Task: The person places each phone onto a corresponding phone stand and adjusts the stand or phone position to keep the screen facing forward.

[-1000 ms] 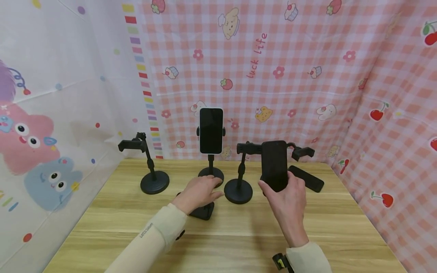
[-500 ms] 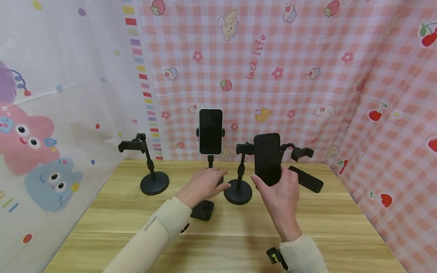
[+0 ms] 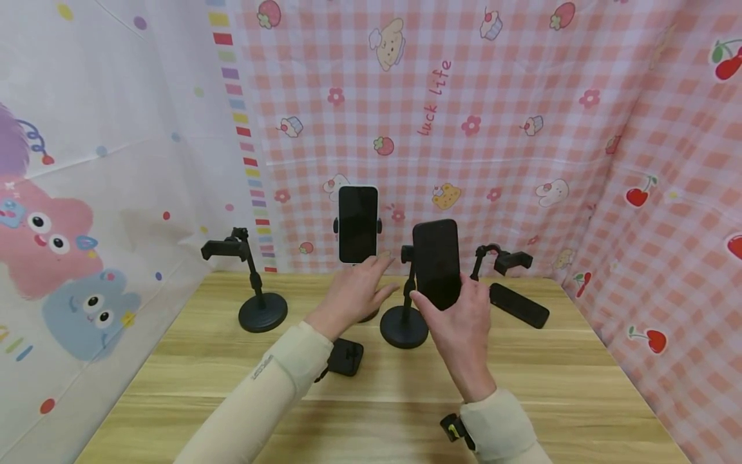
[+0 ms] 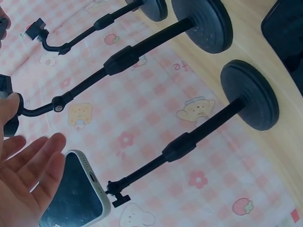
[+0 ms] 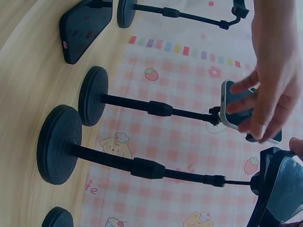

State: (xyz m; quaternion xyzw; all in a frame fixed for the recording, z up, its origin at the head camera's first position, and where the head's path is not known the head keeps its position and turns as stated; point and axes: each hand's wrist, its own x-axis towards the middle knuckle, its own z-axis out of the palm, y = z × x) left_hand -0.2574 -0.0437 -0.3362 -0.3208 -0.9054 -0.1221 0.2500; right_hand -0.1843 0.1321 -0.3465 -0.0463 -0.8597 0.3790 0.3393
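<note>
My right hand [image 3: 460, 325] grips a black smartphone [image 3: 437, 261] by its lower part, thumb on one edge and fingers on the other. The phone is upright in front of a black phone stand [image 3: 404, 325], overlapping its clamp [image 3: 408, 253]; contact cannot be told. My left hand [image 3: 350, 293] reaches beside that clamp with relaxed, parted fingers. In the left wrist view, its thumb [image 4: 8, 106] overlaps the clamp end; whether it touches is unclear. Just behind the left hand, a white-edged phone [image 3: 358, 225] sits upright in another stand's clamp.
A phone stand [image 3: 261, 309] with a bare clamp stands at left. Another stand's clamp [image 3: 513, 261] shows at right, above a black phone [image 3: 518, 305] lying on the wooden table [image 3: 406, 399]. A further black phone [image 3: 346, 357] lies below my left forearm. Patterned cloth [image 3: 324, 77] hangs behind.
My right hand has carried the black smartphone left and slightly up, across the stand's clamp. My left hand has moved up and right, from over the lying phone to beside that clamp.
</note>
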